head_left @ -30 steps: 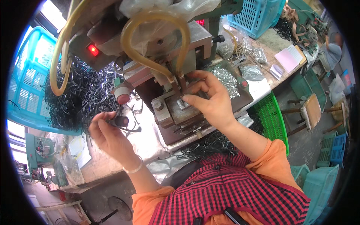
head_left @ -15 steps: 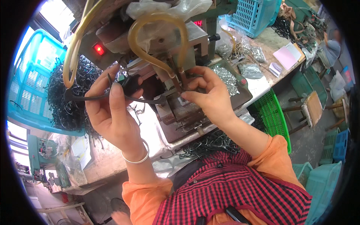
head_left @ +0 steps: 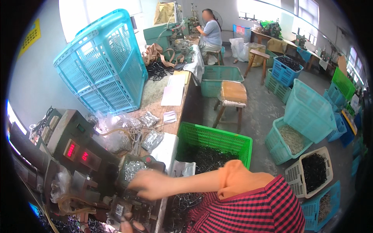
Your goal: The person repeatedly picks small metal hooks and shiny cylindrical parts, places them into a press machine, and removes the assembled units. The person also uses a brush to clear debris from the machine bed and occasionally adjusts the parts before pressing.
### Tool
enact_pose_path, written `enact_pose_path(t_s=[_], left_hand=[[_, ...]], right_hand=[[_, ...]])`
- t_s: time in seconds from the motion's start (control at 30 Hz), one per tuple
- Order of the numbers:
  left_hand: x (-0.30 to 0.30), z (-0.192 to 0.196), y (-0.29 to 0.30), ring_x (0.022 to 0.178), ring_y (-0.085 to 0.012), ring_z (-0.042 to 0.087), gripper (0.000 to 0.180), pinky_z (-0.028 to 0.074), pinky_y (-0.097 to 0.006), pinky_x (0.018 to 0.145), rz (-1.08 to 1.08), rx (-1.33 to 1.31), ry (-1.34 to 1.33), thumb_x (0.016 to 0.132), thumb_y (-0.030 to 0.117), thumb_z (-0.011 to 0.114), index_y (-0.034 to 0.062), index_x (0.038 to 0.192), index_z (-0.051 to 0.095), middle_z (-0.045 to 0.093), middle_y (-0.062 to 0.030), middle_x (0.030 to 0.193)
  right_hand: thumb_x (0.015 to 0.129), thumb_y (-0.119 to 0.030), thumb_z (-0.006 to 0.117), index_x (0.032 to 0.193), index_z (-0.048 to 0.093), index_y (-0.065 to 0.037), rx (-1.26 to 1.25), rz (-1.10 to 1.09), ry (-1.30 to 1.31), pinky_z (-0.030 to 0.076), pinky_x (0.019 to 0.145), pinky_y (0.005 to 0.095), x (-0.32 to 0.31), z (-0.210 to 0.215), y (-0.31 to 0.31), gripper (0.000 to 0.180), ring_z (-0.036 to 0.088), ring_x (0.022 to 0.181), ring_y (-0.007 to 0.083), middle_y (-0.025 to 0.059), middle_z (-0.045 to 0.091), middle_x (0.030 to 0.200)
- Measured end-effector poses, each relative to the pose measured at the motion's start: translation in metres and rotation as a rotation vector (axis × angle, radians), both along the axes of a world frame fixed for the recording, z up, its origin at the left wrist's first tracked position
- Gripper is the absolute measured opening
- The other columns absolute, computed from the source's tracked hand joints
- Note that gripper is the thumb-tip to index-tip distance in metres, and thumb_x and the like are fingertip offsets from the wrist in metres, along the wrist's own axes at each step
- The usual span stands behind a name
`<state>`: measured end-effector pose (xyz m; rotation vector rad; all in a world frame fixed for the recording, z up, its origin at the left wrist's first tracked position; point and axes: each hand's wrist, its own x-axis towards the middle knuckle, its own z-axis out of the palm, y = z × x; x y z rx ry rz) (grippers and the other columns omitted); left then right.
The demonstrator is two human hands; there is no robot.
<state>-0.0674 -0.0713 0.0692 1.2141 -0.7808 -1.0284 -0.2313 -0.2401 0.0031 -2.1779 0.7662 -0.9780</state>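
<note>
My right hand [head_left: 152, 185] is over the near edge of a tray of small silvery metal parts [head_left: 134, 170], beside the machine. Its fingers are smeared by motion, so what they hold, if anything, does not show. Of my left hand [head_left: 127, 226], only blurred fingertips show at the lower edge, close to the machine's metal fixture [head_left: 120, 209]. The rest of that hand is cut off. Amber tubing [head_left: 64, 206] loops at the machine's head, left of both hands. Red digits glow on the machine's control box [head_left: 79, 149].
A green basket [head_left: 243, 141] of thin black pieces stands right of the bench. Bags of metal parts [head_left: 151, 139] and papers [head_left: 173, 95] lie on the bench before a large blue crate [head_left: 105, 66]. Beyond are a stool [head_left: 233, 93], more crates [head_left: 311, 112] and a seated person [head_left: 211, 33].
The view has swung right. My right hand has left the machine's fixture for the metal-parts tray. My left hand, which held a curved black piece like a spectacle temple, is now mostly out of view.
</note>
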Motion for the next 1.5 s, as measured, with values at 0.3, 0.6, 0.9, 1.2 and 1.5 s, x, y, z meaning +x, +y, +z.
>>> enact_pose_path(t_s=[0.3,0.6,0.9,1.2,1.5], left_hand=[[-0.013,-0.023,0.001,0.076,-0.005,0.044,0.069,0.034,-0.017,0.068,-0.291,-0.037,0.113,0.088,0.022,0.073,-0.0018,0.146,0.044,0.054,0.0008,0.11],[-0.009,-0.006,-0.018,0.059,-0.0043,0.045,0.044,0.032,-0.018,0.045,-0.206,0.213,0.31,0.105,0.025,0.049,0.0001,0.14,0.058,0.052,0.0034,0.076],[-0.01,-0.005,-0.02,0.038,-0.0047,0.045,0.047,0.038,-0.015,0.035,-0.069,0.211,0.652,0.107,0.017,0.046,-0.0072,0.146,0.047,0.066,-0.0044,0.072],[-0.003,-0.003,-0.024,0.042,-0.002,0.044,0.048,0.037,-0.015,0.035,-0.114,0.254,0.796,0.106,0.017,0.045,-0.0047,0.15,0.044,0.064,-0.0012,0.074],[0.003,-0.02,-0.023,0.047,-0.0139,0.059,0.053,0.043,-0.025,0.036,-0.136,0.106,1.078,0.108,0.024,0.039,-0.0073,0.15,0.039,0.063,-0.0095,0.079]], right_hand=[[0.078,-0.02,0.073,0.085,0.069,-0.01,-0.412,-0.54,0.281,0.049,0.078,0.0405,0.002,-0.091,-0.039,0.013,0.058,0.103,0.027,0.0061,0.064,0.09],[0.077,-0.012,0.069,0.081,0.068,-0.007,-0.336,-0.459,0.276,0.051,0.081,0.0476,0.012,-0.082,-0.049,0.006,0.059,0.093,0.0377,0.0143,0.065,0.089],[0.084,-0.007,0.074,0.092,0.073,-0.004,-0.355,-0.353,-0.003,0.051,0.081,0.043,0.016,-0.059,-0.052,0.008,0.064,0.092,0.0343,0.0121,0.068,0.091],[0.09,-0.012,0.071,0.096,0.074,-0.001,0.217,-0.27,-0.215,0.052,0.085,0.0371,0.014,-0.031,-0.07,0.013,0.069,0.094,0.026,0.012,0.073,0.092],[0.08,-0.015,0.069,0.091,0.071,-0.007,-0.227,-0.167,0.172,0.051,0.09,0.0481,0.045,-0.067,-0.064,0.014,0.062,0.105,0.0367,0.0129,0.066,0.104]])
